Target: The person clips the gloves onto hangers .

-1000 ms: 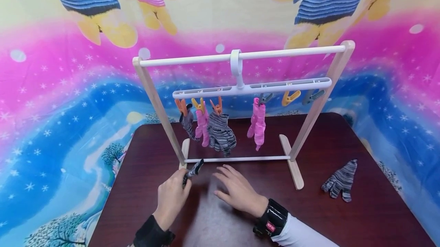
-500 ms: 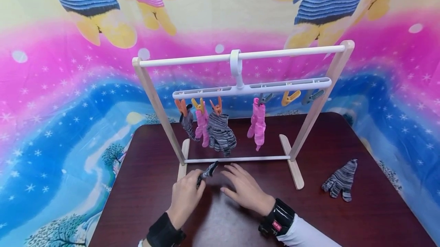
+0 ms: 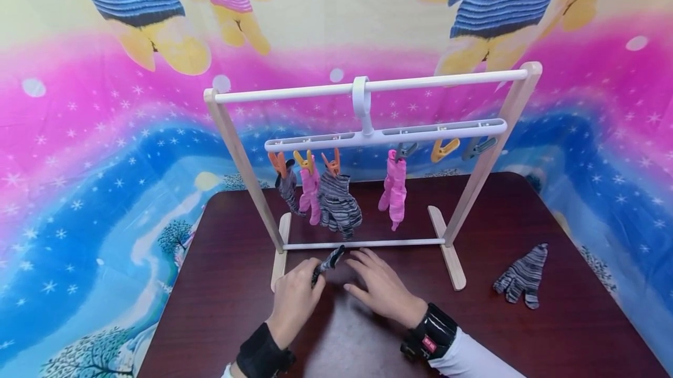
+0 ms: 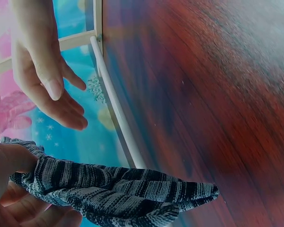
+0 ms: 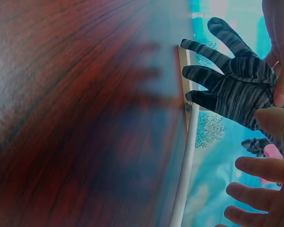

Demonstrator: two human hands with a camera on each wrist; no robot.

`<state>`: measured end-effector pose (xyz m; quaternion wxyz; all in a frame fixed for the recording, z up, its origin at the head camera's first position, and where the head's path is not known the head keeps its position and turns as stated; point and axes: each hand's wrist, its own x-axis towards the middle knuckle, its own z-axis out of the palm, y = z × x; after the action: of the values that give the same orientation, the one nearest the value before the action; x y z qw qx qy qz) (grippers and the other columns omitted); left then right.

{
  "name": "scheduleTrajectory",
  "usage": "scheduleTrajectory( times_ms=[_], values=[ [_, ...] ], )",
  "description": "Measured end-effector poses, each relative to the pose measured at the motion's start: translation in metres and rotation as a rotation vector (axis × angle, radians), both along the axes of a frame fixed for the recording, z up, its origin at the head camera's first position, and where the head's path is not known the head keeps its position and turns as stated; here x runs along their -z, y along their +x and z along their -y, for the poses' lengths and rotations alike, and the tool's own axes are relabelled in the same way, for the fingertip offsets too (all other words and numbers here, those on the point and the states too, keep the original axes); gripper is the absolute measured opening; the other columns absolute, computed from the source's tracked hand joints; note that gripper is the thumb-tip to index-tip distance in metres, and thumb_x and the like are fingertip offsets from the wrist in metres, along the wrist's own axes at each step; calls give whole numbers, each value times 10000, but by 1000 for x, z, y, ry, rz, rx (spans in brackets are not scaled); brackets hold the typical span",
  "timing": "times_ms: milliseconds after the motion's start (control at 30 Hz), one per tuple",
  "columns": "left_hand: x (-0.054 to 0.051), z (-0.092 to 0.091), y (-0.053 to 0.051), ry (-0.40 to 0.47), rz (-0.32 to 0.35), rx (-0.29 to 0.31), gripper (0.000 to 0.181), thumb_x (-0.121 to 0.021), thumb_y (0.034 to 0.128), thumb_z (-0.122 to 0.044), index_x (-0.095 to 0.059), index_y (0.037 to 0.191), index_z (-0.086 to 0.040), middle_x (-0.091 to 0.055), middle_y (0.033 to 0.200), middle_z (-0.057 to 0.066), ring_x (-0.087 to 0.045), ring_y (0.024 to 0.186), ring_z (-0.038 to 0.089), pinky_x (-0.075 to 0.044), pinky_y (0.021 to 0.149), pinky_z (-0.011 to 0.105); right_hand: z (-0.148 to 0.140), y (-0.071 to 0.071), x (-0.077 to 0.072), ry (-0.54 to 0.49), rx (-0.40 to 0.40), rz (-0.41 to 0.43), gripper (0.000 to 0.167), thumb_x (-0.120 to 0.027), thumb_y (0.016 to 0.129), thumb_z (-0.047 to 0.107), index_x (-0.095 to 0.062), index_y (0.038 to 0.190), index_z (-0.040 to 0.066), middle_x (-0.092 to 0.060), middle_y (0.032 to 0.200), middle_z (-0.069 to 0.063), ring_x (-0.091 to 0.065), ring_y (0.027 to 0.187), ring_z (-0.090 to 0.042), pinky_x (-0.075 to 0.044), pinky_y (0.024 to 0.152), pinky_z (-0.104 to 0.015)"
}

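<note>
My left hand (image 3: 298,293) pinches a grey-and-black striped knit glove (image 3: 330,262) between thumb and fingers, above the table in front of the rack. In the right wrist view this glove (image 5: 246,94) dangles with its fingers spread. My right hand (image 3: 386,290) is held just to the right of it, fingers extended and apart, with nothing in them. From the left wrist the same glove (image 4: 109,189) appears edge-on, a small space away from the right hand (image 4: 47,80). Another striped glove (image 3: 523,276) lies flat on the table at the right.
A wooden rack (image 3: 489,162) carries a white clip hanger (image 3: 420,132). Striped gloves (image 3: 339,203) and pink knit pieces (image 3: 396,191) hang from its pegs. A yellow peg (image 3: 445,150) and a blue-grey peg (image 3: 478,148) hold nothing. A printed backdrop surrounds the dark red table (image 3: 221,296).
The left hand has moved to the right with the glove, closer to the middle. The right hand has shifted slightly right, fingers still extended. Everything on the rack stays put.
</note>
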<state>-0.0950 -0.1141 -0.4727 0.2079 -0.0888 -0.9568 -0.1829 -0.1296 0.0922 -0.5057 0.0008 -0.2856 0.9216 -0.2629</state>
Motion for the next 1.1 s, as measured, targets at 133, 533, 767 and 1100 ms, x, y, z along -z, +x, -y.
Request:
scheduleTrajectory(
  times_ms=[133,533,767,1100],
  values=[
    [0,-4,0,6,7,11,133,-774,814,-164,-693,915,-191,-695,789,-80,-661,606,140,-432,485,267,-2,-2,1,1,5,2,527,-697,940,367,-618,1362,62,-552,1470,-181,-455,1417,-429,-394,1132,-583],
    [-3,-20,-2,54,22,21,133,-747,828,-168,-702,949,-198,-692,793,-82,-672,636,156,-446,497,289,-21,-6,7,36,42,-1,520,-699,942,373,-621,1363,77,-558,1468,-175,-458,1421,-411,-396,1138,-563],
    [-1,-27,-2,121,73,69,135,-735,832,-114,-682,937,-181,-668,793,-80,-657,657,139,-473,542,302,-34,-9,9,46,84,-10,510,-720,928,374,-638,1348,96,-569,1460,-152,-475,1410,-386,-415,1126,-548],
    [-7,-36,-4,144,70,97,132,-733,841,-110,-704,959,-160,-695,828,-61,-653,688,114,-494,572,288,-55,-13,12,25,147,4,507,-730,922,355,-643,1341,83,-583,1437,-171,-488,1391,-409,-428,1100,-573]
  ],
)
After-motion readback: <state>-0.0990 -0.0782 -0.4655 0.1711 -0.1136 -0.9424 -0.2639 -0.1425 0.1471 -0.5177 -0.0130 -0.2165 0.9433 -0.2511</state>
